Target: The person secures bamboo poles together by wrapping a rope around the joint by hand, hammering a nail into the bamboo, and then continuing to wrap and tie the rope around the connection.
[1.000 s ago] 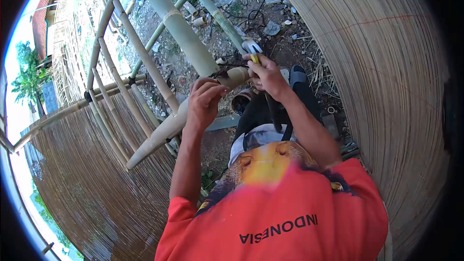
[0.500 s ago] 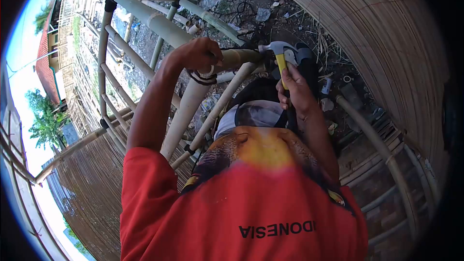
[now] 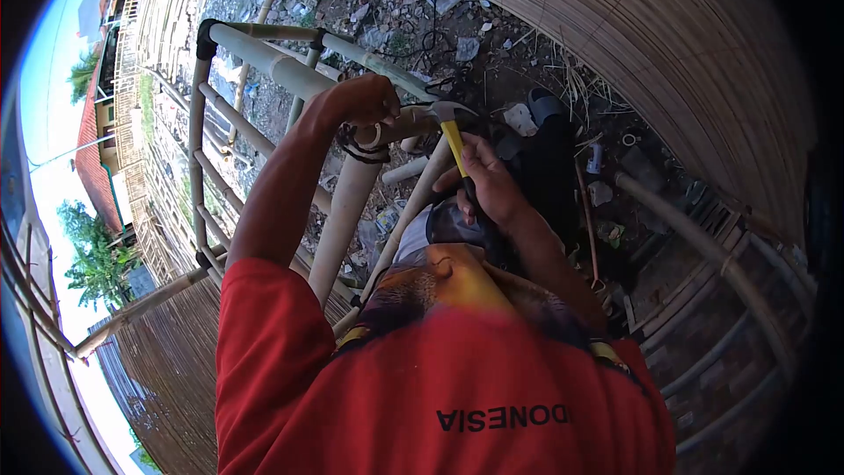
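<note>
Hammer [image 3: 452, 134]: we hold it up, right of our left hand [image 3: 365, 101].
Right hand [image 3: 492, 180]: our fingers wrap the handle.
Left hand: our fingers curl together by the fat pole [image 3: 290, 70]; we cannot tell what is inside.
Dark cord [image 3: 367, 154]: near our left hand.

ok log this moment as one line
left hand: curled at bamboo pole, near dark cord | right hand: gripping hammer | hammer head: by pole's end, contact unclear
</note>
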Demonstrator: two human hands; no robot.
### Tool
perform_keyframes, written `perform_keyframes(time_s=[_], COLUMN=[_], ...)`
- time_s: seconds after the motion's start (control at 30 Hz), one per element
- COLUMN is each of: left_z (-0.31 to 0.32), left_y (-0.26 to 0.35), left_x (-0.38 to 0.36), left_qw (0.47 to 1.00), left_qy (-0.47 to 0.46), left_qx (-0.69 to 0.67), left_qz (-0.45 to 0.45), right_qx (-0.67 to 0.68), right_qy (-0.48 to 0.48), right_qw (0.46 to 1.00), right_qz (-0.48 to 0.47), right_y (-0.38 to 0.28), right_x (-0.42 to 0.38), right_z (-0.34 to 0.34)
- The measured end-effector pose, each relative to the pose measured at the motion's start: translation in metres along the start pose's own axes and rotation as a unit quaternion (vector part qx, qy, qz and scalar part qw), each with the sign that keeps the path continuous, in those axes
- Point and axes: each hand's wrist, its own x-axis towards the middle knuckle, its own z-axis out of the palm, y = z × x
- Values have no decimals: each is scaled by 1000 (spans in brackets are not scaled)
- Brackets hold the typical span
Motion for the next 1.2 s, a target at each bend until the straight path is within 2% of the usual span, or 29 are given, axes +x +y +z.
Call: perform_keyframes(time_s=[0.07, 0.13, 0.27, 0.7, 0.77, 1.2], left_z=[0, 0, -2, -16, -17, -9], left_y=[5, 9, 9, 32, 32, 11], left_x=[1, 3, 5, 8, 5, -8], left_qw=[1000, 998, 998, 988, 987, 998], left_qy=[3, -30, -37, -95, -99, -29], left_qx=[7, 44, 48, 116, 126, -16], left_qz=[-3, -18, -5, -36, -33, -44], right_qx=[-80, -87, -121, -123, -117, -103], right_qy=[14, 34, 65, 60, 88, 108], right_qw=[996, 995, 990, 990, 989, 989], right_qz=[43, 34, 18, -11, -21, -6], right_y=[1, 9, 16, 27, 29, 32], right_x=[-1, -1, -3, 4, 6, 10], right_z=[1, 7, 18, 28, 29, 34])
